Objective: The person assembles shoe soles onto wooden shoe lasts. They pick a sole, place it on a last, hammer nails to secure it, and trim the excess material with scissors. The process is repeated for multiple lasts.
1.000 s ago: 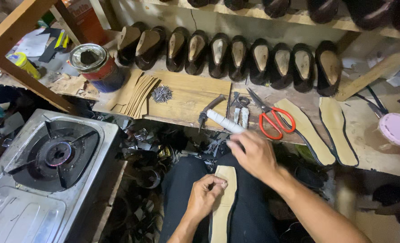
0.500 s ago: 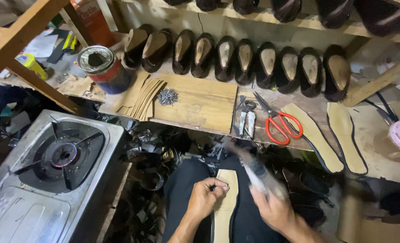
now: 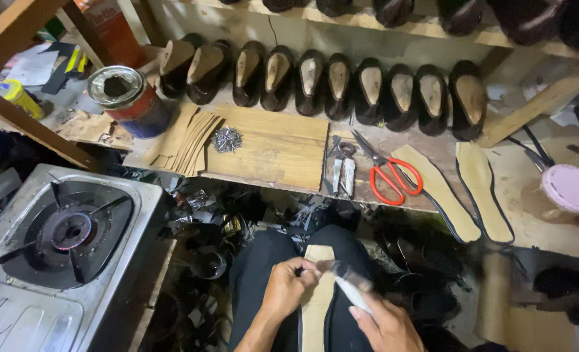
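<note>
A tan shoe insole [image 3: 317, 306] lies lengthwise on my lap over dark trousers. My left hand [image 3: 288, 287] pinches its left edge near the top. In my right hand [image 3: 387, 322], low in the frame, is a knife with a white wrapped handle [image 3: 349, 285], its blurred blade angled toward the insole's upper part beside my left fingers.
On the wooden bench lie red-handled scissors [image 3: 387, 173], metal pincers [image 3: 341, 171], a pile of small nails [image 3: 227, 139], stacked leather pieces [image 3: 188, 140], two insoles [image 3: 462, 186], a glue tin [image 3: 125, 98]. Dark shoes on lasts [image 3: 328, 81] line the back. A gas stove [image 3: 61, 238] stands left.
My right hand picked the white-handled knife off the bench and brought it down to my lap next to my left hand. My left hand stayed on the insole.
</note>
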